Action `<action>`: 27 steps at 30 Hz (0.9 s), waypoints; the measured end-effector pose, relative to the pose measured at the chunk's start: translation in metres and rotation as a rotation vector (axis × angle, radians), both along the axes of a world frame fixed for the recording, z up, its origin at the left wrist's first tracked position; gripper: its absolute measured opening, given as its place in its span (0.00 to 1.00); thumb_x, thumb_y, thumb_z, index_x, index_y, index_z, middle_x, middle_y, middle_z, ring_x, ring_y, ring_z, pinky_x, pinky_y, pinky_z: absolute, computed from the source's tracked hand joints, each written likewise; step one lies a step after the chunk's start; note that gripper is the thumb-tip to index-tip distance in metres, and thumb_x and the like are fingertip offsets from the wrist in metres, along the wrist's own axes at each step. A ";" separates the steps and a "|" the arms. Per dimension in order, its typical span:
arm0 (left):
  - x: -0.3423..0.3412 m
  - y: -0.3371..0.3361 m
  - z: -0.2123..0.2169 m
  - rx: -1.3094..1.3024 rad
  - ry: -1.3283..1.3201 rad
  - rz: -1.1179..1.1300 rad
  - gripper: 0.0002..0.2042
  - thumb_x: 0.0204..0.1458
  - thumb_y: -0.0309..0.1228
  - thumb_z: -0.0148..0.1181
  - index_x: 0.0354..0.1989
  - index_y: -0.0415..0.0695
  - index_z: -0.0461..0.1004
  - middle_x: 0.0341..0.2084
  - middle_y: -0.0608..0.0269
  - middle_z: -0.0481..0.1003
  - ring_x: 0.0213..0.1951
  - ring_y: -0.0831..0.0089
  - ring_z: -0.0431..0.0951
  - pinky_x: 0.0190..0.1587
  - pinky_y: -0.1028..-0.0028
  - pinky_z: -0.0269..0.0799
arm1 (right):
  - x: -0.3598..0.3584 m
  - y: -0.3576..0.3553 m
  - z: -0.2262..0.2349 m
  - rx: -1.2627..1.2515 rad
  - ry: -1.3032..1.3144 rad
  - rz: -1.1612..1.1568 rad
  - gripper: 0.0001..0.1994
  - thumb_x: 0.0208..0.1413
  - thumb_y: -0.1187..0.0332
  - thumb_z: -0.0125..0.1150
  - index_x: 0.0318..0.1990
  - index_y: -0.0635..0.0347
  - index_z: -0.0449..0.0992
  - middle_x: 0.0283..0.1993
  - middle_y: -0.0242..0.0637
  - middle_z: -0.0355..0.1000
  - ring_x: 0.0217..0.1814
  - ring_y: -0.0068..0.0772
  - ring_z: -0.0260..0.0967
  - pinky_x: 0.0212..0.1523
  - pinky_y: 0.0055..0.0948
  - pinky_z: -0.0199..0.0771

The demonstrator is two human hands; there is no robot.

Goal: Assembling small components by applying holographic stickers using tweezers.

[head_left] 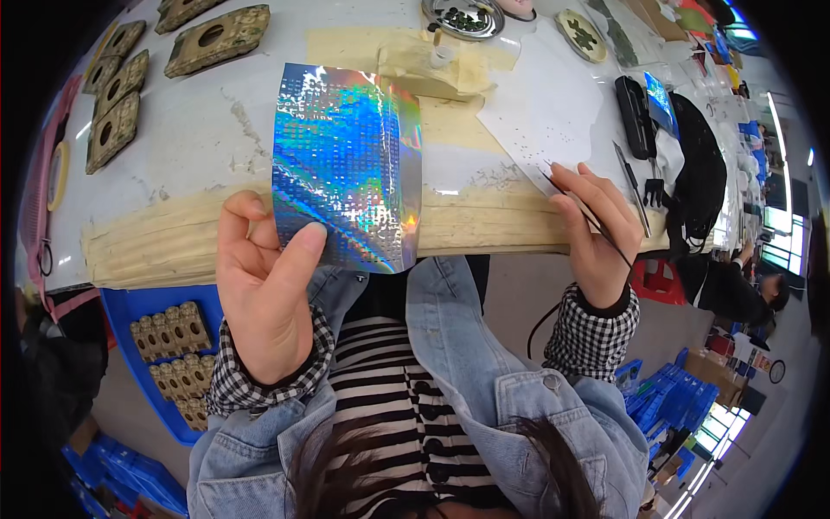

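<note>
My left hand pinches the lower left edge of a shiny holographic sheet between thumb and fingers. The sheet stands up off the table edge, and rows of small cut marks cover it. In my right hand is a slim dark pointed tool, held like a pen; it looks like tweezers, but I cannot make out two prongs. The tip lies over the near edge of a white paper sheet, where tiny dark specks are scattered. This hand rests by the table's front edge.
Camouflage-painted model hulls lie at the far left. A metal dish and a cream dish hold small dark parts. Right of my hand lie a craft knife and a black device. A blue tray with more hulls sits below left.
</note>
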State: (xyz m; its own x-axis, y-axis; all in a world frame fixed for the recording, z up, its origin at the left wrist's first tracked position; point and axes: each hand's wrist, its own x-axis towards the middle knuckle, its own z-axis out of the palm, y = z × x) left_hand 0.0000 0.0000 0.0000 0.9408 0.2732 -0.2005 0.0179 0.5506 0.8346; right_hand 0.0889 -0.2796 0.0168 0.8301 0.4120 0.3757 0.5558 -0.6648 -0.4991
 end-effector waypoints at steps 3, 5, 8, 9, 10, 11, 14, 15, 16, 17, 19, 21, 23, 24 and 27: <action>-0.001 -0.001 -0.002 -0.094 0.004 0.013 0.18 0.51 0.13 0.54 0.45 0.44 0.57 0.47 0.55 0.71 0.48 0.74 0.71 0.53 0.74 0.63 | 0.002 -0.002 0.001 0.028 -0.007 0.004 0.11 0.49 0.74 0.66 0.41 0.66 0.79 0.34 0.42 0.77 0.36 0.36 0.74 0.55 0.38 0.70; 0.000 -0.004 -0.003 -0.098 0.007 0.020 0.18 0.51 0.13 0.54 0.45 0.44 0.57 0.47 0.55 0.71 0.48 0.74 0.71 0.53 0.75 0.63 | 0.003 -0.003 0.006 0.010 0.003 0.009 0.11 0.49 0.74 0.65 0.41 0.66 0.79 0.33 0.42 0.77 0.36 0.36 0.74 0.55 0.37 0.70; 0.001 -0.006 0.000 0.021 0.005 0.003 0.12 0.55 0.19 0.53 0.43 0.44 0.59 0.33 0.72 0.63 0.38 0.82 0.70 0.47 0.74 0.72 | 0.005 -0.002 0.009 0.006 0.037 0.015 0.10 0.50 0.74 0.65 0.41 0.66 0.79 0.33 0.43 0.77 0.36 0.37 0.75 0.55 0.37 0.71; 0.001 -0.006 0.000 0.024 0.006 0.000 0.12 0.55 0.19 0.53 0.43 0.44 0.59 0.33 0.72 0.63 0.38 0.82 0.70 0.47 0.74 0.72 | 0.006 -0.001 0.010 -0.002 0.035 0.021 0.10 0.50 0.74 0.65 0.41 0.66 0.79 0.33 0.43 0.77 0.36 0.37 0.75 0.54 0.36 0.71; 0.001 -0.005 0.000 0.027 0.007 -0.002 0.12 0.55 0.19 0.53 0.43 0.44 0.59 0.33 0.72 0.63 0.38 0.82 0.71 0.47 0.73 0.72 | 0.006 -0.001 0.011 -0.011 0.033 0.027 0.10 0.50 0.74 0.65 0.41 0.66 0.79 0.33 0.43 0.77 0.36 0.37 0.75 0.54 0.36 0.71; 0.000 -0.004 0.000 0.030 0.008 -0.003 0.12 0.55 0.19 0.53 0.43 0.44 0.59 0.33 0.72 0.63 0.38 0.82 0.71 0.47 0.73 0.72 | 0.006 -0.001 0.012 -0.020 0.031 0.033 0.10 0.50 0.74 0.64 0.40 0.66 0.79 0.33 0.43 0.77 0.36 0.38 0.75 0.54 0.36 0.71; 0.001 -0.002 -0.001 0.028 0.000 -0.011 0.12 0.55 0.19 0.53 0.44 0.44 0.59 0.33 0.73 0.63 0.38 0.82 0.71 0.47 0.73 0.72 | 0.007 0.001 0.014 -0.029 0.020 0.047 0.09 0.50 0.74 0.64 0.40 0.66 0.79 0.33 0.42 0.77 0.36 0.38 0.75 0.53 0.36 0.72; 0.000 -0.002 -0.001 -0.009 0.002 0.000 0.14 0.53 0.17 0.53 0.44 0.44 0.58 0.38 0.67 0.65 0.42 0.79 0.70 0.49 0.74 0.69 | 0.006 0.001 0.014 -0.025 0.016 0.045 0.09 0.50 0.74 0.64 0.39 0.66 0.79 0.33 0.42 0.77 0.36 0.38 0.75 0.53 0.36 0.72; 0.000 -0.001 -0.002 -0.045 0.005 0.010 0.16 0.52 0.15 0.54 0.45 0.44 0.58 0.43 0.61 0.68 0.46 0.76 0.70 0.51 0.74 0.66 | 0.006 0.001 0.015 -0.021 0.012 0.042 0.09 0.50 0.75 0.64 0.39 0.66 0.79 0.33 0.42 0.77 0.36 0.38 0.75 0.53 0.36 0.72; 0.000 -0.001 -0.002 -0.082 0.008 0.020 0.18 0.50 0.13 0.54 0.45 0.43 0.58 0.48 0.55 0.70 0.50 0.73 0.70 0.53 0.75 0.63 | 0.005 0.001 0.015 -0.017 0.008 0.039 0.09 0.50 0.75 0.64 0.39 0.66 0.79 0.33 0.42 0.77 0.36 0.38 0.75 0.52 0.36 0.72; 0.000 -0.001 -0.001 -0.066 0.020 0.031 0.18 0.50 0.13 0.54 0.45 0.43 0.58 0.48 0.55 0.70 0.50 0.73 0.70 0.53 0.75 0.63 | 0.006 0.001 0.014 -0.024 0.004 0.050 0.08 0.50 0.75 0.64 0.39 0.66 0.79 0.33 0.42 0.77 0.35 0.38 0.75 0.53 0.36 0.72; 0.000 -0.001 -0.001 -0.031 0.014 0.024 0.16 0.52 0.15 0.54 0.45 0.43 0.58 0.43 0.61 0.68 0.46 0.76 0.70 0.51 0.75 0.66 | 0.006 0.002 0.013 -0.037 0.005 0.062 0.08 0.50 0.75 0.63 0.38 0.66 0.79 0.32 0.42 0.77 0.35 0.39 0.74 0.51 0.36 0.73; 0.000 -0.001 0.000 0.024 -0.012 0.000 0.13 0.55 0.20 0.53 0.46 0.44 0.59 0.32 0.74 0.64 0.38 0.82 0.71 0.47 0.74 0.72 | 0.007 0.004 0.014 -0.053 0.011 0.077 0.07 0.50 0.76 0.63 0.37 0.66 0.79 0.32 0.43 0.76 0.34 0.39 0.74 0.47 0.35 0.73; 0.000 0.000 -0.001 0.027 -0.013 0.001 0.13 0.55 0.20 0.53 0.46 0.44 0.59 0.32 0.74 0.64 0.38 0.82 0.71 0.47 0.74 0.72 | 0.007 0.005 0.015 -0.070 0.023 0.087 0.07 0.50 0.76 0.62 0.37 0.65 0.78 0.33 0.43 0.76 0.34 0.39 0.73 0.45 0.34 0.73; 0.000 0.001 -0.003 -0.007 -0.008 0.007 0.15 0.54 0.17 0.53 0.46 0.44 0.59 0.37 0.68 0.66 0.42 0.79 0.71 0.49 0.75 0.69 | 0.007 0.007 0.020 -0.109 0.060 0.124 0.06 0.50 0.76 0.61 0.36 0.65 0.77 0.33 0.42 0.76 0.34 0.39 0.70 0.40 0.32 0.71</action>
